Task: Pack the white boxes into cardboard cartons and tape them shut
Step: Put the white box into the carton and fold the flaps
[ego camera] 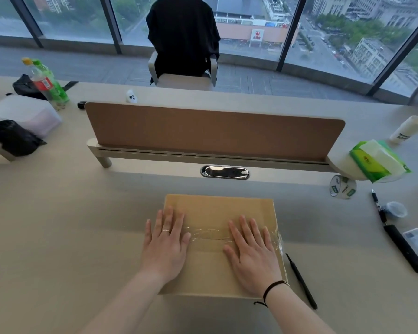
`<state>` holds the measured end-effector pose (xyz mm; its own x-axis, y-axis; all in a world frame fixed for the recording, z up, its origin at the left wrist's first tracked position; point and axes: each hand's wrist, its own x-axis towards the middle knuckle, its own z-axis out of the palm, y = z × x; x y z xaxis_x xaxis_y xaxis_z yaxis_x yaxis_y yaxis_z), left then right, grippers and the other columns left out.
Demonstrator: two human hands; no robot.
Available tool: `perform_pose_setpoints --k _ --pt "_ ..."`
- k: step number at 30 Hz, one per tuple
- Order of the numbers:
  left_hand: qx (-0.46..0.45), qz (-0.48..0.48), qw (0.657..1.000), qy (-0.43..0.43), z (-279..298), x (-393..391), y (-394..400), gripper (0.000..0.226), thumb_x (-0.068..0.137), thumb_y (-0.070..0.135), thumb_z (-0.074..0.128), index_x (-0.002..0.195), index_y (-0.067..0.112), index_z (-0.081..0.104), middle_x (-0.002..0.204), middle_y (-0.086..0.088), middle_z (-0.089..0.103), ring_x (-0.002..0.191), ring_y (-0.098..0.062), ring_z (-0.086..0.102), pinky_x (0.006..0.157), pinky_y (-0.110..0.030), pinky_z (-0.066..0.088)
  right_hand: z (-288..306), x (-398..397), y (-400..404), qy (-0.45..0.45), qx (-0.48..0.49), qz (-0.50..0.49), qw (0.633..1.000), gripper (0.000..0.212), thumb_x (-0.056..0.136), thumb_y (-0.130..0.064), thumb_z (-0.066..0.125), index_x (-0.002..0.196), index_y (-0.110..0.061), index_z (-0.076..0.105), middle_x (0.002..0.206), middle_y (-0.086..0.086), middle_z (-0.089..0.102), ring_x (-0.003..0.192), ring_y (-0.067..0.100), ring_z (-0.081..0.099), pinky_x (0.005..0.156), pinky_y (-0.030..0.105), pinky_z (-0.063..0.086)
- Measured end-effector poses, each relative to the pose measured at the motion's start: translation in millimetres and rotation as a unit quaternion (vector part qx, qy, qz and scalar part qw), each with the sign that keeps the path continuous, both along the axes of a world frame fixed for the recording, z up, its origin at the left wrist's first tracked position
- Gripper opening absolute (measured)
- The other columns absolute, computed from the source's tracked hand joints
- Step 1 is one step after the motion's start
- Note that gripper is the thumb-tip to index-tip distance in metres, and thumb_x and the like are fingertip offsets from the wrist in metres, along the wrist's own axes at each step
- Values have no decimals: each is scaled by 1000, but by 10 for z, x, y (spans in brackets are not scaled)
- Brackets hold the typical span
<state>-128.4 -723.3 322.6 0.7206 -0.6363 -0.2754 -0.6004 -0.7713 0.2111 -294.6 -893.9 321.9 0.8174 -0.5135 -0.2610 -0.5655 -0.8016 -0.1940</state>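
Note:
A closed cardboard carton [217, 208] lies flat on the desk in front of me. A strip of clear tape [209, 236] runs across its middle seam and wrinkles over the right edge. My left hand [165, 244] presses flat on the carton's left side, fingers straight, a ring on one finger. On the right side my right hand [250, 251] lies flat with spread fingers, partly over the tape. No white boxes are visible. A roll of clear tape [342, 187] stands at the right, under the tissue pack.
A black pen [302, 283] lies just right of the carton. Farther right are a marker [378, 208], a black bar-shaped tool [404, 249] and a small plastic cup [395, 209]. A brown divider panel [212, 131] stands behind. Bottles [47, 83] and a translucent bin [24, 114] sit at the far left.

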Motion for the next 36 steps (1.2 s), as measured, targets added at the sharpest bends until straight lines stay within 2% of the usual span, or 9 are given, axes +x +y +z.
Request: perform_pose_setpoints --k 2,4,8,9,12,18,22,29,36 --pt "14 -2 1000 -18 18 -33 -26 75 95 69 -3 157 31 -20 163 2 -31 147 -20 -36 118 -46 -26 -21 2 6 0 -4 0 1000 61 100 -69 8 153 -50 -16 161 -16 -30 148 10 -32 122 42 -18" --pt "16 -7 999 -38 18 -68 -62 80 91 72 -5 156 27 -21 163 -2 -29 147 -22 -37 115 -47 -30 -36 2 6 -4 -4 1 1000 61 100 -69 8 153 -50 -17 161 -15 -29 148 10 -32 122 42 -17" --pt "8 -19 997 -73 -39 -135 -181 84 94 69 3 161 18 2 169 -5 -4 151 -23 -23 118 -50 -26 -55 5 -5 -2 -4 2 1000 62 100 -69 7 153 -49 -18 161 -15 -31 147 10 -33 122 43 -18" --pt "2 -26 997 -73 -41 -151 -222 84 95 68 5 161 17 2 169 -5 -2 152 -23 -21 119 -50 -23 -54 7 -5 -1 -4 3 1000 63 100 -69 7 153 -48 -18 160 -15 -32 147 10 -34 122 43 -18" --pt "-2 -53 998 -44 -42 -201 -319 81 97 68 9 158 20 -15 166 -6 -20 152 -24 -25 119 -47 -21 -32 20 -6 2 0 5 1000 63 100 -69 7 154 -48 -17 160 -16 -32 147 10 -34 122 43 -18" --pt "-1 -66 997 -29 2 -202 -329 80 95 73 10 150 29 -28 161 -1 -32 152 -25 -28 120 -49 -19 -22 29 -18 18 0 4 1000 63 99 -68 7 154 -47 -17 160 -16 -31 147 9 -34 122 43 -18" --pt "-17 -74 997 -25 -21 -193 -317 82 93 76 9 156 32 -20 164 -1 -28 151 -26 -29 121 -51 -17 -7 38 -6 29 -3 1 1000 63 98 -69 6 153 -47 -17 161 -16 -31 146 9 -34 122 43 -17" --pt "0 -94 995 -20 -37 -164 -292 83 92 77 8 158 34 -16 165 0 -29 150 -27 -32 122 -53 -16 -12 33 10 29 -9 -4 1000 60 99 -69 6 148 -51 -22 161 -17 -30 147 8 -32 122 41 -18" --pt "10 -94 995 -19 -51 -163 -273 84 90 79 6 158 36 -19 164 1 -30 149 -25 -34 122 -51 -16 -49 27 24 6 -7 -12 1000 62 98 -71 7 152 -51 -15 162 -17 -24 150 9 -26 123 45 -15"
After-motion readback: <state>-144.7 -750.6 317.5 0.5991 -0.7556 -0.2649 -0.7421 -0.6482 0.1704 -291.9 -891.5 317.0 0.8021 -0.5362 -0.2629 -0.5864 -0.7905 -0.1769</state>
